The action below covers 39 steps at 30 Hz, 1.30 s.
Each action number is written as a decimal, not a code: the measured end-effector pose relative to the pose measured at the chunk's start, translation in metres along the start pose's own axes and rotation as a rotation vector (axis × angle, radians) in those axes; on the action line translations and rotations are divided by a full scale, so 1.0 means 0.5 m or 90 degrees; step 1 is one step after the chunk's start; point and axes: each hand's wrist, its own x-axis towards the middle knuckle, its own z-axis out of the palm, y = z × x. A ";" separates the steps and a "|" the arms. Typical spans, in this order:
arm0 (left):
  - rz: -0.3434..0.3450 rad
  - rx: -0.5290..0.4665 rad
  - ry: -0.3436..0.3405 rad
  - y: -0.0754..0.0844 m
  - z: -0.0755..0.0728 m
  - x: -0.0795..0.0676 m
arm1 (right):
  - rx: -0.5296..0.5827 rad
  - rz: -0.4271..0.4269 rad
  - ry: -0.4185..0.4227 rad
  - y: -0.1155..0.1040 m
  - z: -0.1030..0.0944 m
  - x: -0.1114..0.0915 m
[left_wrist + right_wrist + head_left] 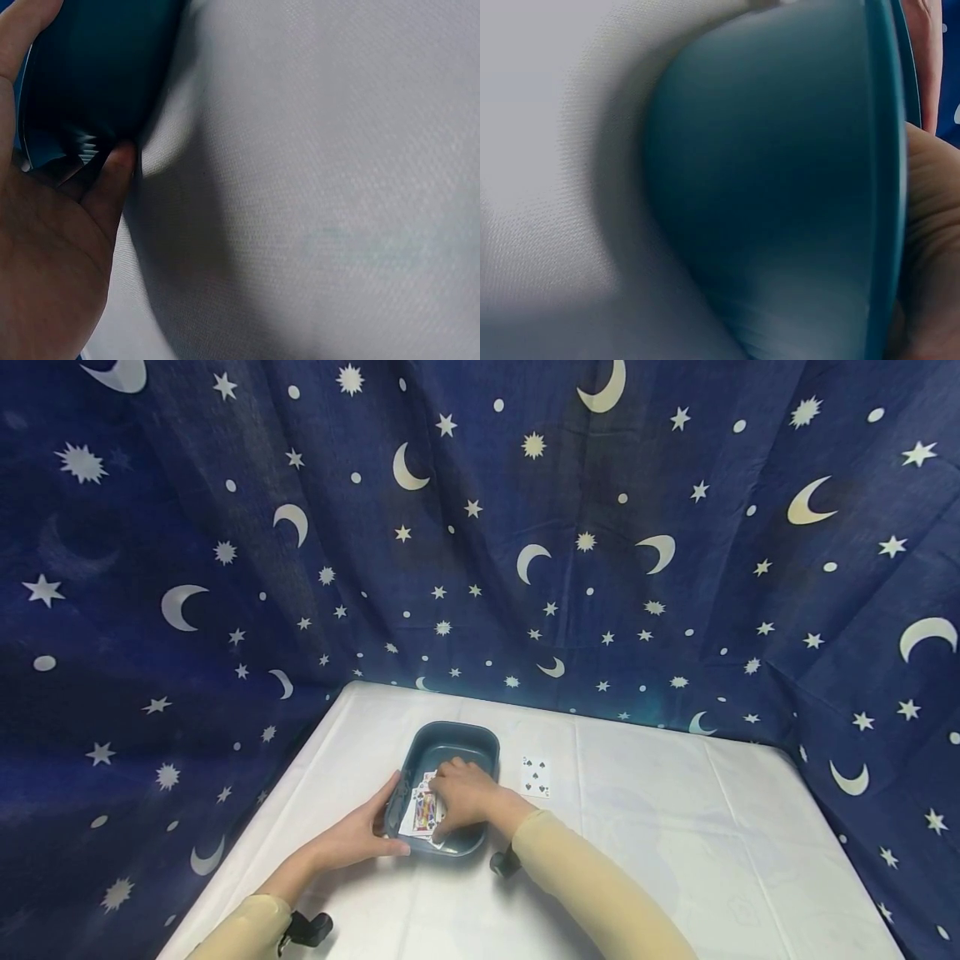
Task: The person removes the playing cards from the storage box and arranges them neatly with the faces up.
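A dark teal plastic tub with rounded corners stands on the table. Playing cards lie in its near left part, a face card uppermost. My left hand holds the tub by its near left corner, thumb along the near side and fingers at the left side. The left wrist view has this hand against the tub wall. Reaching in over the right rim, my right hand grips at the cards with bent fingers and covers part of them. The tub's outer wall fills much of the right wrist view.
A spade card lies face up on the white tablecloth, just right of the tub. Behind the table and at its sides hangs a dark blue curtain with moons and stars.
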 end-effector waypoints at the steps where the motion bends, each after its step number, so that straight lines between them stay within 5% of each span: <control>1: -0.001 -0.002 -0.001 0.000 0.000 0.000 | -0.001 0.000 0.000 0.000 0.000 0.000; 25: 0.022 -0.012 0.000 -0.004 0.006 0.003 | 0.003 -0.005 0.010 0.003 0.004 0.000; 39: 0.008 -0.016 0.008 -0.001 0.009 0.001 | 0.085 0.002 0.078 0.067 -0.076 -0.057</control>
